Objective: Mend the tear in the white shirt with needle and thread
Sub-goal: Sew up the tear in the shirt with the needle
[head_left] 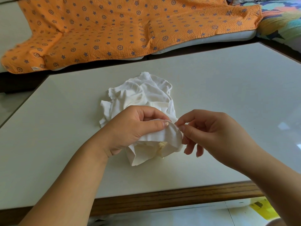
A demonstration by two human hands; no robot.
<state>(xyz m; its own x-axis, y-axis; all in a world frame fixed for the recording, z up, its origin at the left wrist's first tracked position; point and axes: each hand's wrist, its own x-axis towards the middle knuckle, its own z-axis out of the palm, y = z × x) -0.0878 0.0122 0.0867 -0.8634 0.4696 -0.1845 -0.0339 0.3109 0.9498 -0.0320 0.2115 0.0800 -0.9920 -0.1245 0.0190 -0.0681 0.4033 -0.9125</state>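
Observation:
The white shirt (143, 93) lies crumpled in the middle of the pale table (228, 95). My left hand (130, 128) grips a fold of it, thumb on top, and lifts the near part off the table. My right hand (210, 131) pinches with thumb and forefinger at the curved edge of that fold, right beside my left thumb. The needle and thread are too small to make out between those fingertips. The tear itself does not show.
The table has a wooden front edge (179, 198). Beyond its far side stands a sofa covered by an orange patterned cloth (114, 26). A colourful cushion (281, 18) sits at the top right. Something yellow (263, 209) lies on the floor, bottom right.

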